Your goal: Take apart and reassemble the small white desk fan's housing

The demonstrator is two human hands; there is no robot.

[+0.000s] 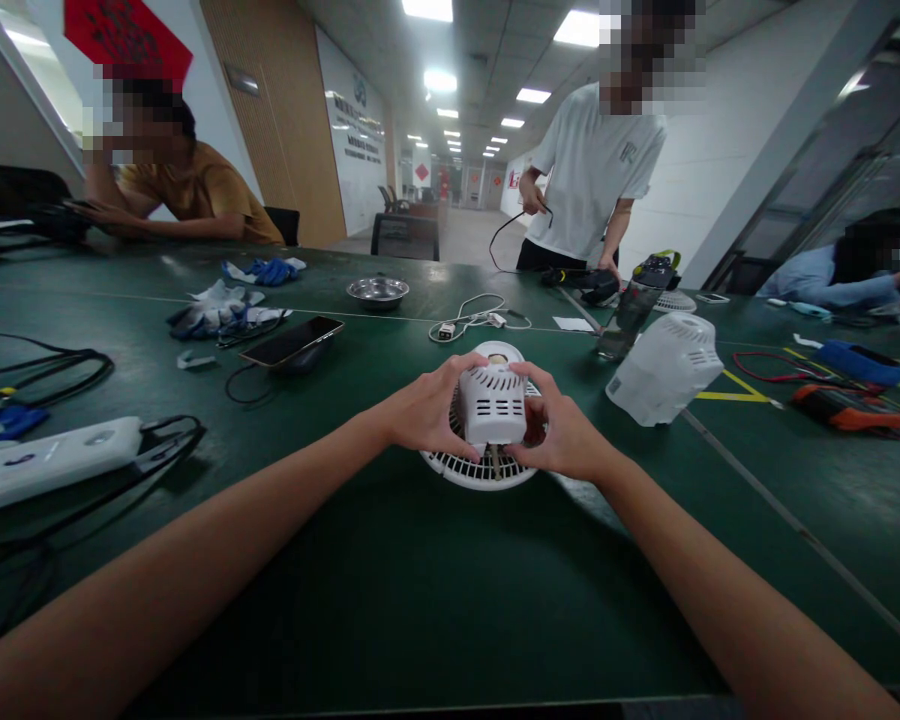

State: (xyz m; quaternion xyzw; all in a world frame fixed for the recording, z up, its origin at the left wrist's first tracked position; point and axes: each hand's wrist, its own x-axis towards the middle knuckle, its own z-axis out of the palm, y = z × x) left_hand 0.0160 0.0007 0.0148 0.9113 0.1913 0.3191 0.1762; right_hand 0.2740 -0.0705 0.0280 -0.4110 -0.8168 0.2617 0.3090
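Observation:
A white fan lies face down on the green table, its round slatted grille [450, 467] against the tabletop. On top of the grille sits the fan's white motor housing [493, 405], with vent slots across its side. My left hand [433, 405] is closed on the housing's left side, thumb low at the front and fingers near the top. From the right, my right hand [566, 425] grips the same housing in a similar way. A narrow strip shows below the housing between my thumbs; I cannot make out what it is.
Right of the fan stand a translucent white bag [666, 370] and a dark bottle [634, 310]. Beyond it lie a white cable [469, 322] and a metal bowl [377, 291]. A phone [292, 341] and power strip [60, 460] lie left. A co-worker [596, 170] stands opposite, holding a cord.

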